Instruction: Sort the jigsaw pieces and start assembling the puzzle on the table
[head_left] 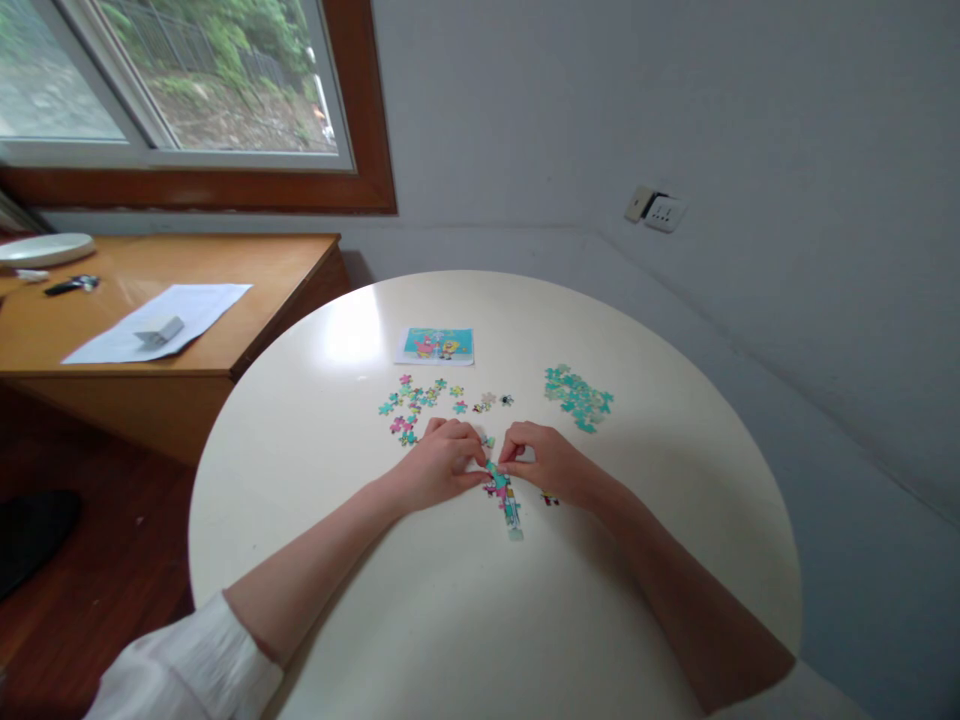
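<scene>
On the round cream table (420,620) lies a short strip of joined puzzle pieces (507,503), running toward me. My left hand (442,465) and my right hand (544,463) meet at the strip's far end, both with fingers curled and pinched on it. A loose spread of pink and teal puzzle pieces (420,400) lies just beyond my left hand. A pile of teal pieces (579,396) sits beyond my right hand. A small reference picture card (436,345) lies farther back. One small dark piece (550,499) shows beside my right wrist.
A wooden desk (247,270) stands at the left with a sheet of paper (161,320), a small grey box (159,331) and a white plate (45,248). A window (180,80) is above it. A wall socket (660,210) is on the right wall.
</scene>
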